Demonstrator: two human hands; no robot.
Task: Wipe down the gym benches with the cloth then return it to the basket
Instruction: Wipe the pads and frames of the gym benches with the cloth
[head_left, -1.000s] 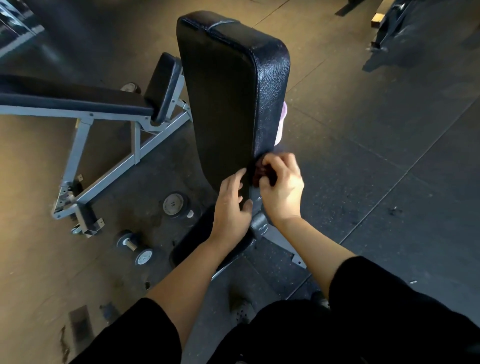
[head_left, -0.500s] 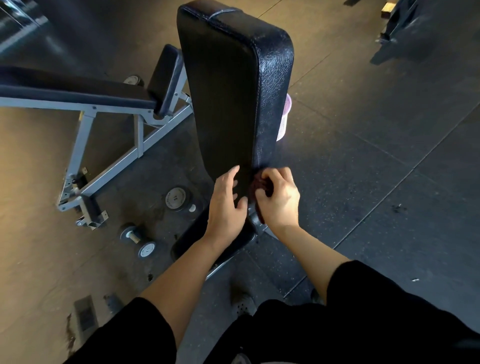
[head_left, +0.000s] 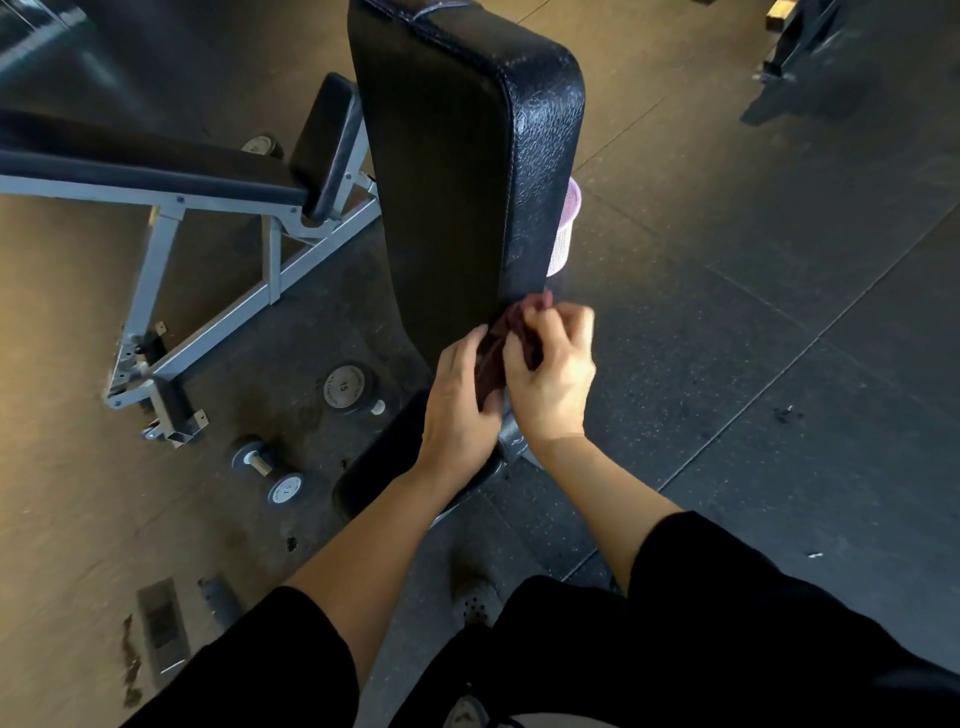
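Black padded bench back (head_left: 457, 171) stands upright, a pink basket (head_left: 565, 228) behind it. At its lower right edge, left hand (head_left: 460, 400) and right hand (head_left: 553, 374) curl their fingers (head_left: 571, 322) around the maroon cloth (head_left: 511, 332).

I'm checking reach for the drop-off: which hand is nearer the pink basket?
Right. The right hand sits just below the pink basket, gripping the cloth; the left hand lies farther left, by the backrest's base.
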